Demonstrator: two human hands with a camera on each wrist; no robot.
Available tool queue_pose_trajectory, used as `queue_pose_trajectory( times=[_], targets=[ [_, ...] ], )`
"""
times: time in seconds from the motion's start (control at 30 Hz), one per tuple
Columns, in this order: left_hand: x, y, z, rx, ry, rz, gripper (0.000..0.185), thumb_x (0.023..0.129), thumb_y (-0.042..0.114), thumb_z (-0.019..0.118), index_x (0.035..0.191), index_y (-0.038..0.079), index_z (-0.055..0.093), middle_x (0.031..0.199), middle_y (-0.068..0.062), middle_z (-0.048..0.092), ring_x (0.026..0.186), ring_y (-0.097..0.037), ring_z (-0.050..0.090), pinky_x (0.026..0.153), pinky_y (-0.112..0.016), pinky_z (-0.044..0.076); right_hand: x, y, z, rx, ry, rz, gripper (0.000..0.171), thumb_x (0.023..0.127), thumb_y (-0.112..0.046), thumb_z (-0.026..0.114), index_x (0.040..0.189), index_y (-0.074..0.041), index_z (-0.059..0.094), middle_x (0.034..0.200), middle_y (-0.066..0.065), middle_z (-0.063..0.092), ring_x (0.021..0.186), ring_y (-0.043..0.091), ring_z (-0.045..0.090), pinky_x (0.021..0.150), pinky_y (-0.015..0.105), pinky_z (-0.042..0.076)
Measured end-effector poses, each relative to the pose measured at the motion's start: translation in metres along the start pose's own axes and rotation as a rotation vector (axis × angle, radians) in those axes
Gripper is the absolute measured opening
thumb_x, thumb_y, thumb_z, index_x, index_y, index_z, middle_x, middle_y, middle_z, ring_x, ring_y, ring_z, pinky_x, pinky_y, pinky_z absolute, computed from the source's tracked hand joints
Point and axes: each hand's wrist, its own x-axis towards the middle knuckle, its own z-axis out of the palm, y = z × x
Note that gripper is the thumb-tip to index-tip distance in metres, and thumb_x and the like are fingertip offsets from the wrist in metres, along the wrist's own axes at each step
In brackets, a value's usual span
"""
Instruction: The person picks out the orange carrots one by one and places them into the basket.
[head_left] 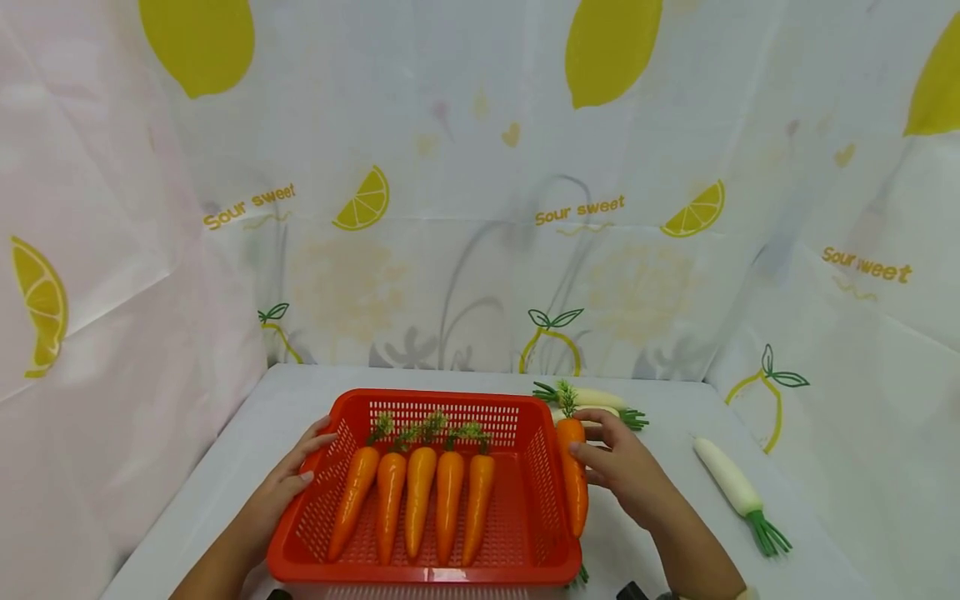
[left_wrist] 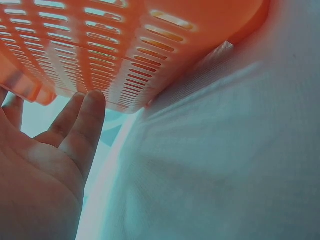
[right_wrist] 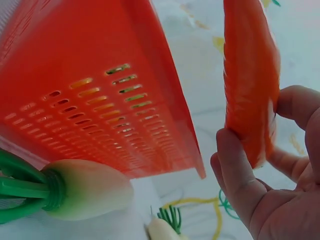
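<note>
The right hand (head_left: 626,471) pinched a glossy orange plastic carrot (head_left: 573,475) between thumb and fingers, just outside the right wall of the red slotted plastic basket (head_left: 536,475). The left hand (head_left: 288,483) rested with straight fingers against the basket's left wall. Five similar carrots (head_left: 416,496) lay side by side inside. A white plastic radish (head_left: 731,482) lay well apart on the table (head_left: 810,533).

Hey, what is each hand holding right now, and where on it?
The right hand pinches a carrot near its upper end, just outside the red basket. The left hand holds nothing; its straight fingers rest against the basket's left wall.
</note>
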Motion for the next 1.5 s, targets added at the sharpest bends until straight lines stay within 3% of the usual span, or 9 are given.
queue_pose_trajectory(
  times=[0.6, 0.77, 0.97, 1.1, 1.37, 1.5],
  targets=[
    [0.002, 0.002, 0.000, 0.007, 0.004, -0.024, 0.053, 0.109, 0.011, 0.034, 0.161, 0.003, 0.032, 0.177, 0.002, 0.001, 0.139, 0.021, 0.020, 0.105, -0.018, 0.044, 0.019, -0.026, 0.026, -0.131, -0.134, 0.016, 0.052, 0.094, -0.017, 0.076, 0.136, -0.010, 0.048, 0.143, 0.023, 0.048, 0.111, 0.031, 0.064, 0.082, 0.044, 0.064],
    [0.003, 0.002, 0.000, 0.011, 0.011, -0.022, 0.052, 0.109, 0.011, 0.034, 0.160, 0.003, 0.033, 0.177, 0.001, 0.000, 0.139, 0.020, 0.020, 0.105, -0.018, 0.045, 0.024, -0.027, 0.035, -0.130, -0.205, 0.032, 0.054, 0.094, -0.017, 0.076, 0.139, -0.007, 0.048, 0.141, 0.024, 0.046, 0.101, 0.029, 0.066, 0.080, 0.041, 0.063],
    [0.002, 0.003, 0.000, 0.009, 0.016, -0.034, 0.052, 0.109, 0.013, 0.035, 0.160, 0.003, 0.033, 0.177, 0.001, 0.000, 0.141, 0.018, 0.019, 0.104, -0.020, 0.047, 0.029, -0.032, 0.044, -0.185, -0.209, 0.063, 0.053, 0.093, -0.015, 0.078, 0.139, -0.009, 0.053, 0.137, 0.023, 0.048, 0.096, 0.027, 0.067, 0.079, 0.041, 0.064],
    [0.002, 0.004, 0.001, 0.007, 0.024, -0.047, 0.052, 0.109, 0.013, 0.037, 0.161, 0.004, 0.033, 0.177, 0.000, -0.001, 0.147, 0.009, 0.016, 0.102, -0.021, 0.049, 0.034, -0.034, 0.049, -0.213, -0.216, 0.086, 0.051, 0.093, -0.014, 0.078, 0.138, -0.008, 0.053, 0.134, 0.022, 0.051, 0.098, 0.029, 0.066, 0.079, 0.043, 0.064],
    [0.001, 0.004, 0.001, 0.004, 0.031, -0.065, 0.053, 0.108, 0.012, 0.038, 0.161, 0.005, 0.033, 0.177, 0.000, -0.001, 0.160, -0.024, 0.004, 0.101, -0.023, 0.051, 0.043, -0.036, 0.057, -0.235, -0.231, 0.147, 0.051, 0.093, -0.013, 0.078, 0.136, -0.006, 0.052, 0.121, 0.020, 0.059, 0.100, 0.030, 0.067, 0.080, 0.048, 0.064],
    [0.000, 0.005, 0.002, 0.008, 0.034, -0.067, 0.053, 0.108, 0.013, 0.038, 0.161, 0.005, 0.033, 0.177, 0.000, -0.001, 0.160, -0.023, 0.004, 0.101, -0.023, 0.050, 0.047, -0.036, 0.062, -0.301, -0.230, 0.156, 0.047, 0.091, -0.011, 0.078, 0.131, -0.005, 0.055, 0.117, 0.018, 0.060, 0.097, 0.028, 0.068, 0.079, 0.048, 0.064]
  ],
)
